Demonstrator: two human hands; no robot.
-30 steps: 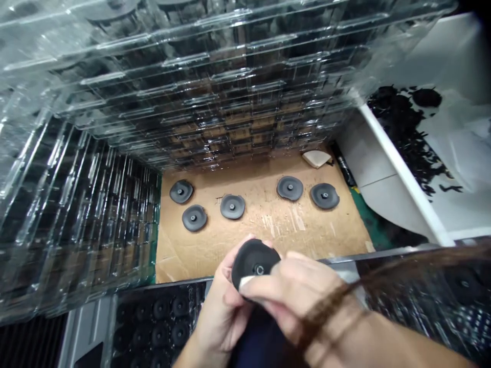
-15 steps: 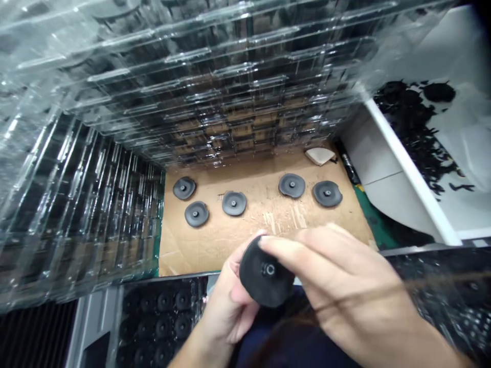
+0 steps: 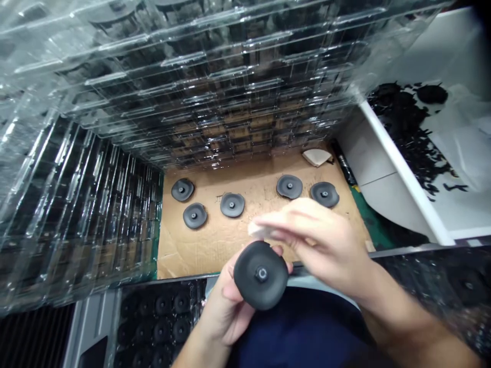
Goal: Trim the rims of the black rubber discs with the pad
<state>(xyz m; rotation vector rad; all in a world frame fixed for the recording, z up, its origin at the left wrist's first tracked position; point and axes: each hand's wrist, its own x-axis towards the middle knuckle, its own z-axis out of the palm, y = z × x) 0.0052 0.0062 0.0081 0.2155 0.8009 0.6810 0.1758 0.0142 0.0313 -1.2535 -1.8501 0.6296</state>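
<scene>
My left hand (image 3: 233,301) grips a round black rubber-like disc (image 3: 251,283) with a small raised hub at its centre, thumb on the near edge and fingers behind. Just above the disc's far edge, my right hand (image 3: 322,240) pinches a small white pad (image 3: 255,229), most of it hidden by the fingers. Beyond both hands, similar discs lie on a cardboard sheet (image 3: 180,250): one disc (image 3: 232,205) near the middle, two to the left and two to the right.
Stacked clear plastic trays (image 3: 230,76) wall in the back and left. A white wedge-shaped piece (image 3: 316,157) and a black marker-like stick (image 3: 343,162) lie at the back right. Farther right, a white bin (image 3: 406,179) contains black scraps. A tray of discs (image 3: 161,327) sits at lower left.
My right hand has come off the disc's face and moved up and away, and the white pad now shows in its fingers. The left hand still holds the disc, slightly lower.
</scene>
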